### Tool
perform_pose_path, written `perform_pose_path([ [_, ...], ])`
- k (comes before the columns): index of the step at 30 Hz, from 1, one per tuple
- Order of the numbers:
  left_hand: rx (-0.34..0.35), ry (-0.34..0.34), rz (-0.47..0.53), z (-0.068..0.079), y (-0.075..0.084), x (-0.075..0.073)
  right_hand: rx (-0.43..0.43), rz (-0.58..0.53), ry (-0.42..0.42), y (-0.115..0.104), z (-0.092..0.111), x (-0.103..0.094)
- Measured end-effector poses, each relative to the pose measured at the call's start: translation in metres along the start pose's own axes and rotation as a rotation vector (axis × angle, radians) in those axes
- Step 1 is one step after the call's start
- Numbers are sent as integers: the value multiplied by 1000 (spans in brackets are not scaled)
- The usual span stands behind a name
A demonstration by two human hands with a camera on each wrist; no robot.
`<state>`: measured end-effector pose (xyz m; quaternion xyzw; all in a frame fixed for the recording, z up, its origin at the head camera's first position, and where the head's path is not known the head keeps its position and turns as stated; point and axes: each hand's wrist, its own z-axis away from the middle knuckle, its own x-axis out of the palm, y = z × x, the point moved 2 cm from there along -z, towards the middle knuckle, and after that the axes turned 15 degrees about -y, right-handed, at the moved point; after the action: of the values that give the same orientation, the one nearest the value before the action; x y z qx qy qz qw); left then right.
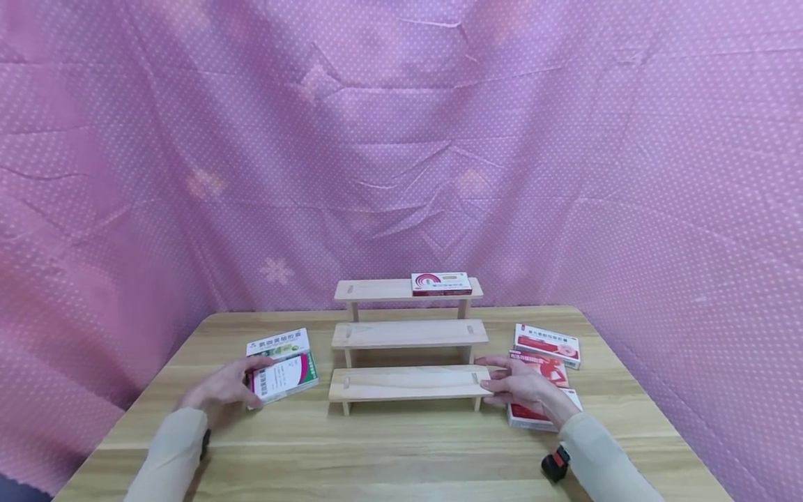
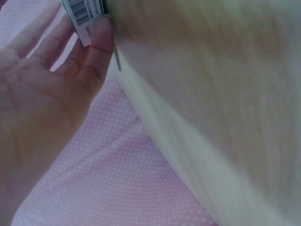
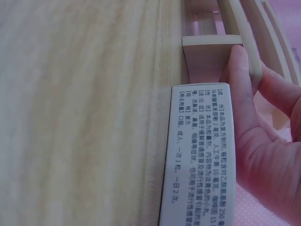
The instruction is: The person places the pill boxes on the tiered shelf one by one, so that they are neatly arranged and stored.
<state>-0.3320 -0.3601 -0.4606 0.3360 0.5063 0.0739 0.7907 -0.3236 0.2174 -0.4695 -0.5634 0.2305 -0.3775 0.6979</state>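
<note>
My left hand holds a white medicine box with green and magenta trim on the left of the table. Its thumb and fingertips meet the box's barcode end in the left wrist view. A second white and green box lies just behind it. At the table's middle stands a three-step wooden rack. My right hand grips the right end of its lowest step, thumb at the front edge and fingers farther back. One red and white box lies on the top step.
Beside and under my right hand are several medicine boxes: a red and white one at the back, a red one in the middle and another in front. A pink dotted cloth hangs behind the wooden table.
</note>
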Motion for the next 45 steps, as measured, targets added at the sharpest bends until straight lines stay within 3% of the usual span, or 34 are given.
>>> perform_pose_path([
  [19, 38, 92, 56, 6, 32, -25, -11, -1, -7, 0, -1, 1],
  [28, 104, 109, 92, 7, 51, -41, -13, -2, -12, 0, 0, 2],
  [37, 163, 147, 101, -2, 67, -52, 1, 4, 2, -1, 1, 0],
  [45, 151, 167, 98, -13, 83, -56, 3, -2, -5, -1, 1, 2],
])
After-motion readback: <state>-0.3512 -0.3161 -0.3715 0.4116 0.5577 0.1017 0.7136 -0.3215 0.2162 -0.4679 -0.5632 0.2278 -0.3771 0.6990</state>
